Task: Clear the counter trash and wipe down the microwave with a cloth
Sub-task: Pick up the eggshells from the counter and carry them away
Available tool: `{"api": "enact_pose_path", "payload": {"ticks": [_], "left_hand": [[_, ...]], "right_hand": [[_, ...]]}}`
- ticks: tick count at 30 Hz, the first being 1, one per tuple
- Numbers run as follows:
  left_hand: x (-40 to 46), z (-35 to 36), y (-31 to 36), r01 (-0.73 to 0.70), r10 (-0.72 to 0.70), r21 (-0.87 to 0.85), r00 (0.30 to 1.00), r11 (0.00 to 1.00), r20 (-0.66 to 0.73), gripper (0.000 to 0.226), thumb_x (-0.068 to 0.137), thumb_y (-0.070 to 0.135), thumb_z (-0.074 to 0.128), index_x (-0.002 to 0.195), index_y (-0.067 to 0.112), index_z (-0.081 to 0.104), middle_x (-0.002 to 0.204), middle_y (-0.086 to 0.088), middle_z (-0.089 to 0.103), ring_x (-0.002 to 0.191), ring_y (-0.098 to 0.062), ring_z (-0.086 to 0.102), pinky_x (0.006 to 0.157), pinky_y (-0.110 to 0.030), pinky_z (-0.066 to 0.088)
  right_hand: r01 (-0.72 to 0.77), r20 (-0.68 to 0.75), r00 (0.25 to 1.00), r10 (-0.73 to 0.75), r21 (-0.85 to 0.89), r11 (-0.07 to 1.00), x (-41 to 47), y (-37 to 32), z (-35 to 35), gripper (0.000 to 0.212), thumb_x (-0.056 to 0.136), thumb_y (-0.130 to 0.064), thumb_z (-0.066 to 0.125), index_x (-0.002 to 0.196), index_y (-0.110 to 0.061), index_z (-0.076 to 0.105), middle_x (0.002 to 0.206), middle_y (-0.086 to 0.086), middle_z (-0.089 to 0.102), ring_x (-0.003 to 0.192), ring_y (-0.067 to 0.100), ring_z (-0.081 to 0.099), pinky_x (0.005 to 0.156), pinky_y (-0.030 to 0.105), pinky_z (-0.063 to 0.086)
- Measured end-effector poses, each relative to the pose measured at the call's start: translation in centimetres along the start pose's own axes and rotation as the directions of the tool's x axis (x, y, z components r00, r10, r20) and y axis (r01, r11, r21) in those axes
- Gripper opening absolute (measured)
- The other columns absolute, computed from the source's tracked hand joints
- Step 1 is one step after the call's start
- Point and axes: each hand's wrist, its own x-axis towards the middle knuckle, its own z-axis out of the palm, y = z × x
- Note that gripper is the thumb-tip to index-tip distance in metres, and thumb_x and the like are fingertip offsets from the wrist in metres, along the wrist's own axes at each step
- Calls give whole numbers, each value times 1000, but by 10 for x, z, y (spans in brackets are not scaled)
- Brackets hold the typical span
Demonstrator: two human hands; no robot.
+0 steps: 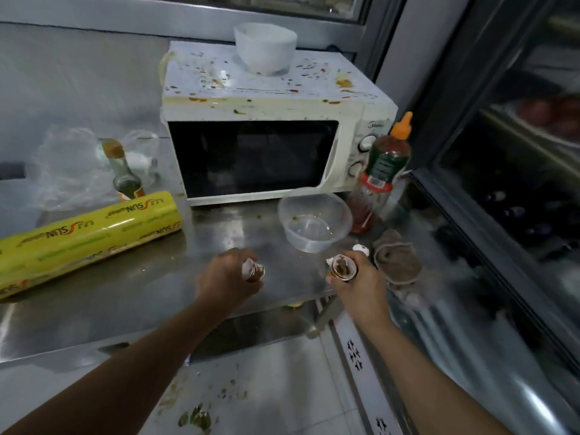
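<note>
A white microwave [266, 120] stands at the back of the steel counter [141, 277], its top spattered with brown food stains. My left hand [226, 277] grips a small wad of soiled paper trash [254, 269] just above the counter's front. My right hand [357, 287] grips a crumpled brownish wrapper [342, 267] near the counter's right front corner. A crumpled brown-grey cloth [397, 262] lies on the counter just right of my right hand. An empty clear plastic container [314, 221] sits in front of the microwave.
A white bowl [265, 47] rests on the microwave. A chili sauce bottle [381, 174] stands at its right, a small dark bottle [124, 171] and clear plastic bag [69, 171] at its left. A yellow cling-film roll [84, 240] lies left. Scraps [194, 417] litter the floor. A glass-door fridge [518, 183] stands right.
</note>
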Motion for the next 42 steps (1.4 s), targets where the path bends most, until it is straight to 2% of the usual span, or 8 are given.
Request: {"api": "enact_pose_path", "payload": {"ticks": [6, 11, 18, 25, 30, 35, 39, 42], "left_hand": [[23, 41, 41, 111, -111, 15, 994, 994, 17, 40, 67, 26, 79, 105, 21, 66, 105, -3, 67, 93, -26, 64, 78, -40, 54], [37, 67, 57, 139, -139, 18, 990, 990, 9, 39, 69, 27, 77, 106, 23, 65, 103, -2, 67, 93, -26, 64, 78, -40, 53], [46, 77, 52, 139, -138, 87, 990, 986, -12, 40, 67, 29, 79, 105, 24, 66, 101, -1, 68, 85, -23, 64, 71, -35, 54], [49, 80, 42, 132, -136, 120, 990, 984, 30, 41, 68, 30, 78, 107, 26, 64, 105, 3, 66, 87, -18, 62, 69, -27, 49], [49, 80, 41, 122, -128, 110, 991, 986, 49, 43, 69, 31, 78, 108, 26, 63, 107, 4, 66, 93, -19, 63, 76, -32, 52], [50, 83, 39, 120, -128, 113, 989, 986, 67, 41, 69, 35, 76, 108, 29, 63, 105, 7, 65, 93, -17, 62, 74, -30, 50], [51, 84, 41, 110, -124, 135, 987, 985, 101, 43, 70, 36, 76, 110, 30, 61, 109, 6, 65, 96, -17, 61, 78, -33, 52], [51, 84, 43, 100, -118, 141, 986, 985, 121, 45, 71, 37, 76, 113, 30, 60, 110, 6, 65, 97, -17, 61, 79, -34, 53]], "right_hand": [[-33, -2, 999, 33, 7, 999, 44, 52, -27, 39, 69, -8, 79, 105, -10, 65, 89, 3, 68, 79, 13, 58, 62, 4, 35], [-35, -7, 999, 35, 4, 999, 74, 76, -29, 35, 68, -5, 79, 100, -7, 65, 90, 8, 69, 78, 17, 57, 64, 13, 32], [28, 25, 999, -27, -38, 999, 108, 84, -14, 35, 74, -11, 76, 105, -9, 61, 93, 8, 68, 86, 24, 62, 71, 28, 47], [64, 90, 995, -53, -124, 990, 109, 101, 5, 34, 72, -7, 75, 103, -5, 60, 96, 14, 69, 90, 35, 63, 78, 38, 49], [63, 89, 995, -48, -172, 983, 106, 100, 10, 36, 72, -6, 75, 104, -4, 59, 99, 16, 68, 92, 36, 62, 78, 36, 46], [50, 63, 997, -41, -146, 988, 100, 101, 12, 35, 73, -4, 73, 105, -5, 59, 98, 12, 68, 91, 31, 63, 74, 26, 40], [13, 64, 998, -8, -87, 996, 91, 99, 10, 34, 75, -5, 72, 106, -5, 57, 96, 12, 67, 89, 30, 62, 76, 31, 46], [10, 67, 998, -6, -62, 998, 84, 96, 11, 37, 77, -7, 72, 110, -9, 57, 98, 9, 67, 91, 27, 61, 76, 29, 44]]}}
